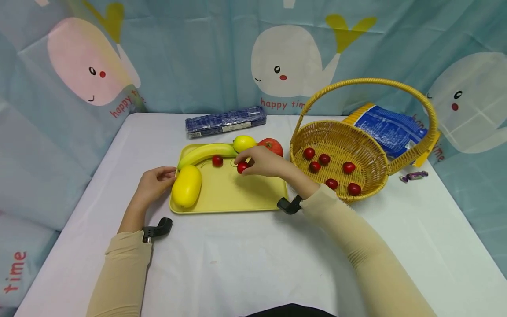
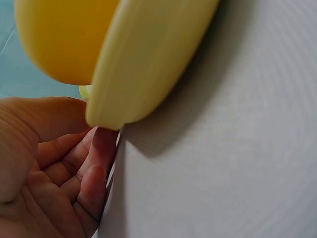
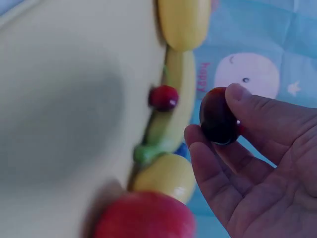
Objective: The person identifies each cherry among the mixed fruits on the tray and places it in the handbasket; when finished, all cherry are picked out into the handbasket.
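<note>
My right hand (image 1: 266, 163) pinches a dark red cherry (image 3: 218, 116) between thumb and fingertips, above a yellow tray (image 1: 237, 198). On the tray lie a mango-like yellow fruit (image 1: 187, 186) at the left, a banana (image 1: 207, 152) along the back, another cherry (image 1: 217, 161), a lemon (image 1: 244, 143) and a red apple (image 1: 271, 146), partly hidden by the hand. At the tray's left edge, my left hand (image 1: 155, 184) grips the rim, thumb on one side and fingers underneath in the left wrist view.
To the right stands a yellow wicker basket (image 1: 366, 143) with a tall handle and several cherries inside. Behind it lies a blue and yellow bag (image 1: 390, 127), with a wrapped candy (image 1: 413, 176) nearby. A dark blue package (image 1: 225, 122) sits behind the tray.
</note>
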`<state>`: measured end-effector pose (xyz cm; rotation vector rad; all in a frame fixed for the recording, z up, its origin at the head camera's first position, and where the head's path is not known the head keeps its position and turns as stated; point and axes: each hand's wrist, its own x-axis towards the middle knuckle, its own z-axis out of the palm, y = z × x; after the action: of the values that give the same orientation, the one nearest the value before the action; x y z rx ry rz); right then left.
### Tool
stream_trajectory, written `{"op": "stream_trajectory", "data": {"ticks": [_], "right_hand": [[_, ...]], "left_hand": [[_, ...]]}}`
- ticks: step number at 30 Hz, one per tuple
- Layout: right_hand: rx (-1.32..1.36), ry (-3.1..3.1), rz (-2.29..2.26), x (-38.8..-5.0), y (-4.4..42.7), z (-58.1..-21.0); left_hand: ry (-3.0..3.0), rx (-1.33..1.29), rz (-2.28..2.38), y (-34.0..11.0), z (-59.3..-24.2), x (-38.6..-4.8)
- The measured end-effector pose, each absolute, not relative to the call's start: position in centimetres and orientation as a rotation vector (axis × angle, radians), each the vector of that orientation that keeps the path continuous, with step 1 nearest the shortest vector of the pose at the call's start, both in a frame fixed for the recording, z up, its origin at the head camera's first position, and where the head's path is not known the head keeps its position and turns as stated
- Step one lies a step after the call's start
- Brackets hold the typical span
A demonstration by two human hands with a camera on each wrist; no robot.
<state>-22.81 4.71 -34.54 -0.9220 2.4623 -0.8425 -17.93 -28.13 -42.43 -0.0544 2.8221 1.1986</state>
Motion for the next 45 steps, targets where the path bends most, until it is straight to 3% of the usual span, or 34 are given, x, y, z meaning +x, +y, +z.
{"op": "stream_trajectory", "data": {"ticks": [13,28,45], "right_hand": [[-0.87,2.354,-0.973,-23.0,10.6,-30.0],[-0.672,2.544,-0.953,-23.0,20.1,-30.4],[-0.615,2.501,-0.86,-24.5,22.2,-31.8]], "left_hand": [[2.814,-0.054,1.23,-28.4,-42.9,-17.8],[2.818,-0.034,1.225,-28.1,-42.7,-17.9],[2.824,-0.062,1.219,-28.2,-42.5,-18.0]]}}
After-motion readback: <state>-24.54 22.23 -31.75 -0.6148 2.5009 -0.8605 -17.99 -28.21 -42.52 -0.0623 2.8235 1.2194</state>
